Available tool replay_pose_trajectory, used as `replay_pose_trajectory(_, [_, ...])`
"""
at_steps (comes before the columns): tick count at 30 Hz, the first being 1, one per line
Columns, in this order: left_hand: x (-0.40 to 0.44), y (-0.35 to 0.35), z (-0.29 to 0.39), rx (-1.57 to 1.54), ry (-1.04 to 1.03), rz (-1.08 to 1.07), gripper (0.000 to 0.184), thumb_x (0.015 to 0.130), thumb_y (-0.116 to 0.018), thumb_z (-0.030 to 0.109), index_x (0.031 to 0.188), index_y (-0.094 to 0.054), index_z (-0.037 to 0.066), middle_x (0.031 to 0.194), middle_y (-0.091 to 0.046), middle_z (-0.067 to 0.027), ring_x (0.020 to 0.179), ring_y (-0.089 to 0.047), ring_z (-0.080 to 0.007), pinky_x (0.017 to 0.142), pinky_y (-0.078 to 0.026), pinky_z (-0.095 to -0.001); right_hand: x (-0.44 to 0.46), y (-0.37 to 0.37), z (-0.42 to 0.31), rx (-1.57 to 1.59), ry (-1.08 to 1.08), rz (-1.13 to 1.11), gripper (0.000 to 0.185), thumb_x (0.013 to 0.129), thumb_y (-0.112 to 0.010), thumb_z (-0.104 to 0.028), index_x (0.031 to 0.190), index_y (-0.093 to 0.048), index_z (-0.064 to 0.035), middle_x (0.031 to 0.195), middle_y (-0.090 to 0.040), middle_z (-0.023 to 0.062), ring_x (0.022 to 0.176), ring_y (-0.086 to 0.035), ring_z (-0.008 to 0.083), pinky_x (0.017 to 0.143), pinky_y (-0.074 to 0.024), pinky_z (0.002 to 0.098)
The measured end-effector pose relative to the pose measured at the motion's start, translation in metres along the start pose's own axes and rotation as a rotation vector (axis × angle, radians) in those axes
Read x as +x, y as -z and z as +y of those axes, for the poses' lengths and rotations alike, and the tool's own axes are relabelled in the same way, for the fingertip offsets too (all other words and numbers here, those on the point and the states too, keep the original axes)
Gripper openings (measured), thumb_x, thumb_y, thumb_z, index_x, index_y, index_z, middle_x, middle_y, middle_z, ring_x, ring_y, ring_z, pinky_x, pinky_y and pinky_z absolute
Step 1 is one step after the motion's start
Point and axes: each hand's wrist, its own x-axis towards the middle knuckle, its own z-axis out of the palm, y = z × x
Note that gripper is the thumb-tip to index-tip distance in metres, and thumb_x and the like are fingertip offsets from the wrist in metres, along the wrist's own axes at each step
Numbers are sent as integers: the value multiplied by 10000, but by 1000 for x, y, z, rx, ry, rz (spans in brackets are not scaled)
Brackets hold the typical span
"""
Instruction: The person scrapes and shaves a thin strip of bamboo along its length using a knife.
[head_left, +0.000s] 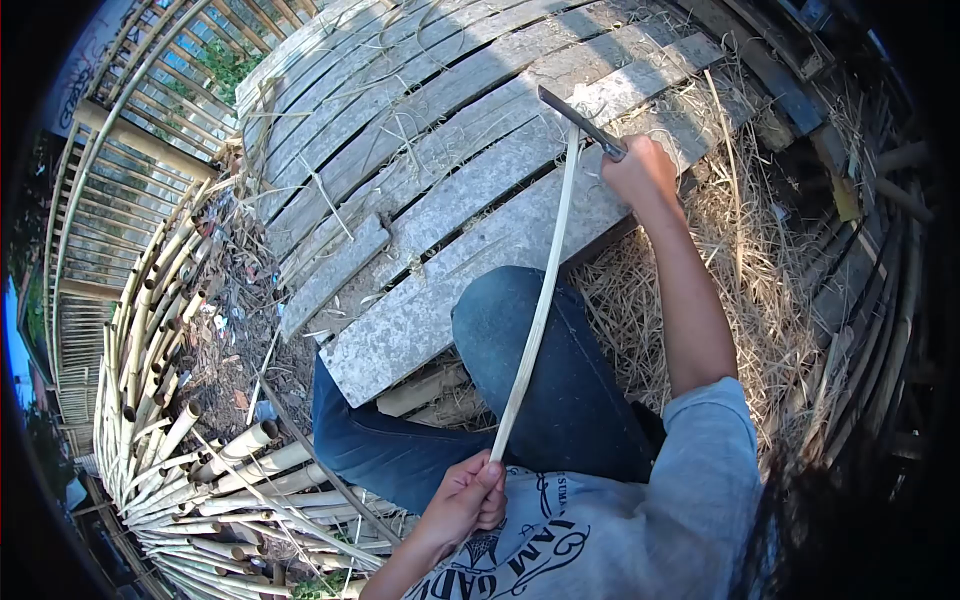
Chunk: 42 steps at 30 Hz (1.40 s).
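Observation:
My left hand (470,500) is closed around the lower end of a long, pale bamboo strip (540,320), close to my shirt. The strip runs up across my bent knee and curves slightly to its far end over the planks. My right hand (642,172) grips the handle of a long, dark-bladed knife (582,122). The blade crosses the strip near its top end and appears to touch it. The knife's handle is mostly hidden inside my fist.
A weathered plank platform (400,340) lies before me, strewn with thin slivers. Cut bamboo poles (240,450) are piled at the left, near a bamboo fence (150,140). Shavings (770,330) heap up on the right. A loose short board (335,275) rests on the planks.

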Motion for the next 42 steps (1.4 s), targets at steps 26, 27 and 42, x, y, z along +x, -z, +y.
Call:
replay_pose_trajectory(26, [-7,22,-3,18,32,-66,265,1005,-417,257,828,-439,62,538,-283,37,427,-240,-66,400,-188,-236,-59,30,12,115,235,-69,177,734,-592,-219,724,-650,-53,671,-626,176,668,-606,409,638,-493,448])
replay_pose_trajectory(27, [-8,22,-3,18,29,-55,260,1004,-423,251,826,-439,62,538,-291,36,427,-245,-65,400,-190,-235,-50,32,11,121,241,-66,177,734,-592,-219,724,-650,-53,671,-626,176,668,-606,409,638,-493,448])
replay_pose_trajectory(42, [-18,4,6,831,-254,230,164,967,-490,171,896,-483,23,551,-531,-90,465,-530,-208,418,-369,-328,-54,67,9,-153,332,-175,172,642,-606,-158,661,-658,5,651,-620,226,651,-637,382,646,-516,432])
